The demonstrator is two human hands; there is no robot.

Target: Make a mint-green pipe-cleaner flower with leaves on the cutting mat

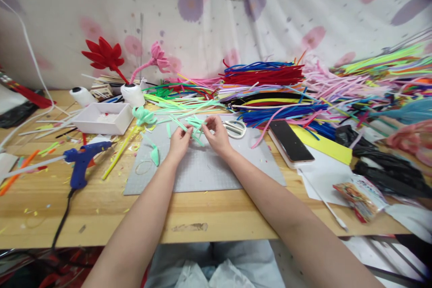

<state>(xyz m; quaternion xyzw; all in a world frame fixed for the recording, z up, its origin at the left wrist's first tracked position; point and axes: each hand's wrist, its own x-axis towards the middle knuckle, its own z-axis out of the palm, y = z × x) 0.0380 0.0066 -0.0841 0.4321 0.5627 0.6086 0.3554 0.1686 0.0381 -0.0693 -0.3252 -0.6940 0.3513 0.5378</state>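
Several mint-green pipe cleaners [195, 121] are held between my two hands over a grey cutting mat [209, 173]. The fingers of my left hand [180, 140] pinch them from the left. On the other side my right hand [217, 134] closes thumb and fingertips on their right part; its fingers partly cover them. White-handled scissors [235, 129] lie just right of my right hand. A mint-green leaf-shaped piece [155, 155] rests on the mat left of my left hand. Behind it is a mint-green flower [143, 116] on a yellow stem [119, 153].
A blue glue gun [81, 162] with a black cord lies at the left, near a white box [104, 118]. Bundles of coloured pipe cleaners [266, 74] fill the back. A phone [290, 141], white cable [326, 200] and snack packet [361, 195] lie at the right.
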